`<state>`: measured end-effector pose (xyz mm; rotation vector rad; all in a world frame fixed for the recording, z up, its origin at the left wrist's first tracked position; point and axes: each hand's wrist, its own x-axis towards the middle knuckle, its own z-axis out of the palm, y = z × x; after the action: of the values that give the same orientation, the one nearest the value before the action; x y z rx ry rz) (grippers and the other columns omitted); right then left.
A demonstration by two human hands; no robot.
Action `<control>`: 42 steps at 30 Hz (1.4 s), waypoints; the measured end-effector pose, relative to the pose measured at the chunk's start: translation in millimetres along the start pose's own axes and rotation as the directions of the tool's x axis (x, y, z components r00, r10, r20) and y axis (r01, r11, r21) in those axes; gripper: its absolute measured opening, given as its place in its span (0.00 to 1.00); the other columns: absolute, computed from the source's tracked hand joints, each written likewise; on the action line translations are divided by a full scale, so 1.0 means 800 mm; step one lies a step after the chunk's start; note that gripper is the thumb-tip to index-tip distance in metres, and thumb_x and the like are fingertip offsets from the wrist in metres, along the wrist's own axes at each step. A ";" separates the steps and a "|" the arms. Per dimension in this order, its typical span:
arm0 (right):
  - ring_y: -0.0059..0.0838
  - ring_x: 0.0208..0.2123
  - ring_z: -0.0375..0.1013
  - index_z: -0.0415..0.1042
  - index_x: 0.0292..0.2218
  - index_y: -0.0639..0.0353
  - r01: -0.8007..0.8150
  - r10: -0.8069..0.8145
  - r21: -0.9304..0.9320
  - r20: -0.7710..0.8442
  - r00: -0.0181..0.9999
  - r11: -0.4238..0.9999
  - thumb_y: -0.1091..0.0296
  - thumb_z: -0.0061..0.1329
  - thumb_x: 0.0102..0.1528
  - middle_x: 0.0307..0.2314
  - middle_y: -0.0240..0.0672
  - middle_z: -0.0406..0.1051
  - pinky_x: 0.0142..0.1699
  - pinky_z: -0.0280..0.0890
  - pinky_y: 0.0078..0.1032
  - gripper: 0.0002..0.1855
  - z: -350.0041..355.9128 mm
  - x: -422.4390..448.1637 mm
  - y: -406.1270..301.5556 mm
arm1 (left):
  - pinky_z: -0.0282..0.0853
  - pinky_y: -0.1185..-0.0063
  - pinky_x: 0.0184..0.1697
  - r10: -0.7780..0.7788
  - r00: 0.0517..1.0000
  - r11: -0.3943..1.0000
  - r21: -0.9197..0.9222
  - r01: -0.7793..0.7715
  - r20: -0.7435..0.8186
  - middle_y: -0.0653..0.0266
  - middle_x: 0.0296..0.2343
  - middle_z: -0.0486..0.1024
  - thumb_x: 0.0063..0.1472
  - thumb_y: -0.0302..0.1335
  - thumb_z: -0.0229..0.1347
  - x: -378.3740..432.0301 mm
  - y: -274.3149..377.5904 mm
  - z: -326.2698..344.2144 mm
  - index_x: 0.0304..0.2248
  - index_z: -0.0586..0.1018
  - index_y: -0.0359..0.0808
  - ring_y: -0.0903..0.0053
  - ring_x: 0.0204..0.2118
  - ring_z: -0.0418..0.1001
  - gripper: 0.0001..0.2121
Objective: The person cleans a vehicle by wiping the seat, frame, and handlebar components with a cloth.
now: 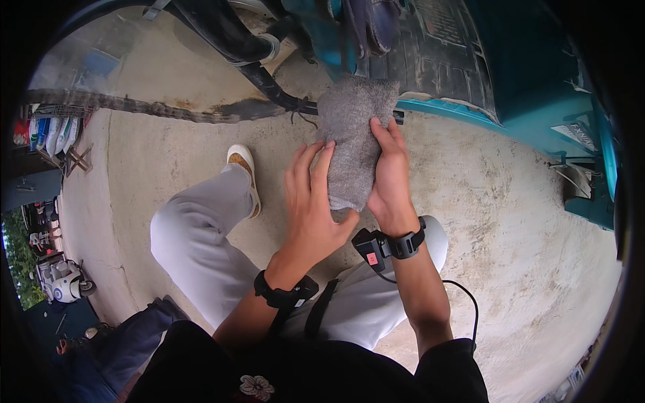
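Note:
A grey, folded fabric cloth (352,146) is held between my two hands, above the concrete floor and in front of a teal vehicle. My left hand (315,201) has its fingertips along the cloth's left edge, and its thumb lies by the lower corner. Along the right edge, my right hand (390,166) grips the cloth with its fingertips near the top surface; part of this grip is hidden behind the fabric. Each wrist wears a black strap with a small device, and a cable runs from the right one (370,249).
The teal vehicle (524,131) with a worn black ribbed mat (428,60) stands ahead to the right. A thick black hose (227,40) bends down at the upper left. Packaged goods (55,133) and a white scooter (65,287) are far left. A person's hand (64,346) shows lower left.

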<state>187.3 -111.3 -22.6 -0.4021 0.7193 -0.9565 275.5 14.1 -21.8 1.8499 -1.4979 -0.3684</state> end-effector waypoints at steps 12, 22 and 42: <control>0.21 0.40 0.65 0.72 0.37 0.61 0.194 -0.106 -0.691 0.168 0.980 0.697 0.69 0.63 0.60 0.36 0.27 0.66 0.46 0.62 0.22 0.11 -0.043 0.006 0.028 | 0.77 0.68 0.43 -0.177 0.967 0.971 -0.194 0.141 -0.185 0.45 0.40 0.82 0.62 0.14 0.57 0.009 -0.052 -0.060 0.49 0.80 0.29 0.50 0.39 0.82 0.16; 0.12 0.31 0.65 0.69 0.35 0.55 0.333 -0.256 -0.553 0.214 0.943 0.764 0.71 0.60 0.64 0.27 0.21 0.66 0.36 0.60 0.18 0.10 0.063 0.044 0.060 | 0.73 0.70 0.39 -0.320 0.892 0.912 -0.357 0.200 -0.319 0.48 0.36 0.81 0.66 0.23 0.62 0.081 -0.095 -0.110 0.42 0.82 0.28 0.52 0.36 0.80 0.09; 0.32 0.51 0.76 0.72 0.49 0.60 0.343 -0.175 -0.490 0.357 0.918 0.802 0.77 0.54 0.66 0.51 0.39 0.73 0.56 0.74 0.34 0.10 -0.014 0.029 0.001 | 0.71 0.81 0.52 -0.247 0.967 0.642 -0.758 0.116 -0.062 0.64 0.44 0.81 0.68 0.20 0.62 0.048 -0.099 -0.078 0.52 0.79 0.26 0.86 0.47 0.73 0.15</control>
<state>188.2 -130.7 -39.9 -1.1563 0.6611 -0.9106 383.0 5.1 -23.9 1.2943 -0.8282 -0.7860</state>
